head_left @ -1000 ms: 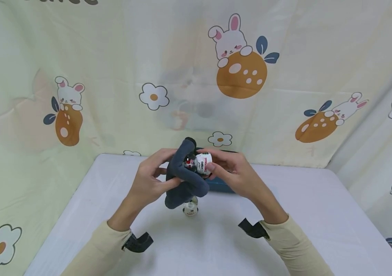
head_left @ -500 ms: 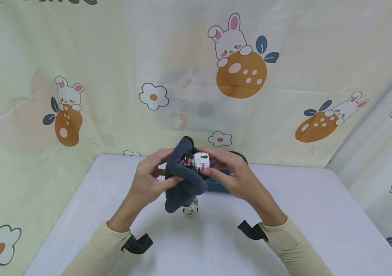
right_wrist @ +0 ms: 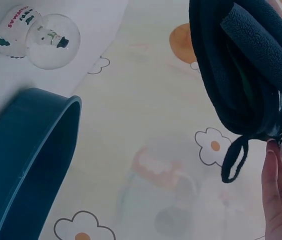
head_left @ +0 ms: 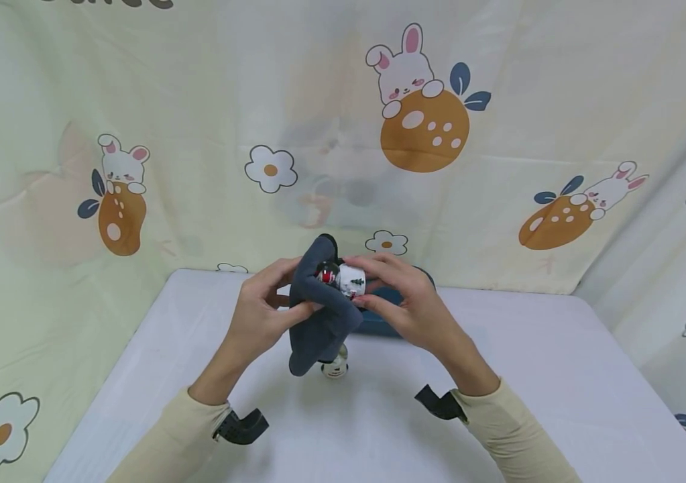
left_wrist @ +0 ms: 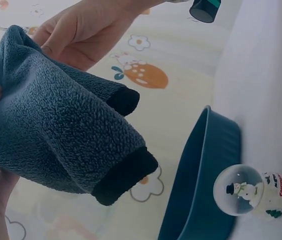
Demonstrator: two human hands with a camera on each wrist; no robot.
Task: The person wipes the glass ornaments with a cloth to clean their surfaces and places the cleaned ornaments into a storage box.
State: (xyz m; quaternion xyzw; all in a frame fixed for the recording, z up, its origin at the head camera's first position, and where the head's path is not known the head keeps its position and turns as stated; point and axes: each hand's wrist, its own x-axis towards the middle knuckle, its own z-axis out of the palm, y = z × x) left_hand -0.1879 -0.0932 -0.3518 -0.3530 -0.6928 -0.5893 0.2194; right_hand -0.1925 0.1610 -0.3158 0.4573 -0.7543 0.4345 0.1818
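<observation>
Nearest me, my beige sleeves (head_left: 164, 439) are reaching forward over the white worktop (head_left: 499, 409), a black strap (head_left: 241, 426) jutting from each cuff. My left grip (head_left: 267, 302) is holding the towel (head_left: 321, 339), a fuzzy grey-blue one with black trim, its lower end hanging above the worktop. My right grip (head_left: 418, 298) is pinching the white base of a snow globe (head_left: 351, 280) between thumb and fingers; the globe is lying sideways in the air, its round end pointing left and nestling among the towel's folds. Below the towel, a second snow globe (left_wrist: 276, 195) is standing upright on the worktop, a snowman showing inside. Just beyond it, a blue tub (left_wrist: 216, 172) is sitting partly behind my right grip. Farthest off, a pale curtain (head_left: 318, 100) is hanging, printed with rabbits, orange fruit and flowers.
</observation>
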